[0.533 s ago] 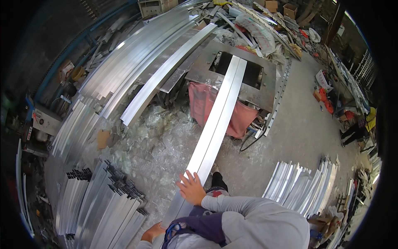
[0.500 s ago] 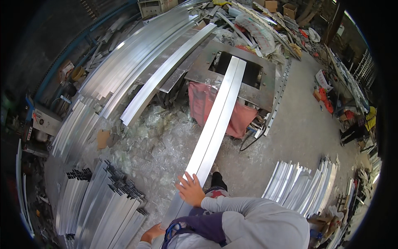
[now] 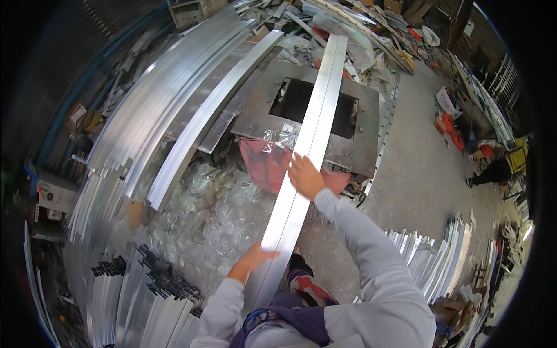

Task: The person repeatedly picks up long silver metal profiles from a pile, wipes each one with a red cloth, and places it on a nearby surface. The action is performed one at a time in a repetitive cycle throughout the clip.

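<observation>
A long silvery metal profile [image 3: 328, 95], with a dark lengthwise line along its middle, runs from my waist out across a worn metal table [image 3: 255, 113] with a rectangular opening. My right hand [image 3: 306, 177] lies on the profile just short of the table, fingers spread toward its left edge. Closer to me, my left hand [image 3: 250, 262] is at the left edge, its thumb over the top face. It is slightly blurred, and its other fingers are partly hidden. Red cloth [image 3: 258, 165] hangs under the table's near side.
Long metal profiles [image 3: 168, 87] lie stacked at the far left. Bundles of profiles stand at the lower left [image 3: 162, 319] and lower right [image 3: 444, 261]. Crumpled clear plastic film [image 3: 203, 203] covers floor on the left. A person [image 3: 499, 168] is at the far right.
The profile has slid away from me, its far end now past the table opening. My right hand has moved forward along it, and my left hand has come up to its left edge.
</observation>
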### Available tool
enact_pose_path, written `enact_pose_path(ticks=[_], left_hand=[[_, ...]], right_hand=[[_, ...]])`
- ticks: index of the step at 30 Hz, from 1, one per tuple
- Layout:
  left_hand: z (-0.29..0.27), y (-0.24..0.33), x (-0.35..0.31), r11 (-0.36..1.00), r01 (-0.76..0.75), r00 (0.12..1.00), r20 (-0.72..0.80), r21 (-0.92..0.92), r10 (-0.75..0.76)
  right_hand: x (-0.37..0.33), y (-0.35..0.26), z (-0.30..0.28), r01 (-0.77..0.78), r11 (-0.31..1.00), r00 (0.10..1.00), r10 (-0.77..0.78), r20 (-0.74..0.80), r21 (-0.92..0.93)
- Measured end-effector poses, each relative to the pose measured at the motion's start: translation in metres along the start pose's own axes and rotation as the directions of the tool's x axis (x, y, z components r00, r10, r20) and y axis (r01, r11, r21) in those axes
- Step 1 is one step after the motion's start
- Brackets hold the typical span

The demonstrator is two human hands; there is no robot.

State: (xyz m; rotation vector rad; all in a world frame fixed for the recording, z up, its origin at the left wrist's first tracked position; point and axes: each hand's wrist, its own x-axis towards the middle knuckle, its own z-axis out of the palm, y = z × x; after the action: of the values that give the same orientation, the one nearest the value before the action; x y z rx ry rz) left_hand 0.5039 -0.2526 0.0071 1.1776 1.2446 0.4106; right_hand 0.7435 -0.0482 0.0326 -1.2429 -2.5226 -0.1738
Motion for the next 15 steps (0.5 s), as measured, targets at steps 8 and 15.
enact_pose_path(ticks=[8, 15], left_hand=[[-0.035, 0.126, 0.175, 0.987, -0.118, 0.985, 0.110, -0.110, 0.131], [-0.053, 0.089, 0.124, 0.989, -0.148, 0.989, 0.013, -0.027, 0.149]], right_hand=[[0.101, 0.134, -0.002, -0.101, 0.990, 0.982, 0.083, -0.167, -0.098], [0.084, 0.055, 0.008, -0.107, 0.994, 0.966, 0.109, -0.235, 0.022]])
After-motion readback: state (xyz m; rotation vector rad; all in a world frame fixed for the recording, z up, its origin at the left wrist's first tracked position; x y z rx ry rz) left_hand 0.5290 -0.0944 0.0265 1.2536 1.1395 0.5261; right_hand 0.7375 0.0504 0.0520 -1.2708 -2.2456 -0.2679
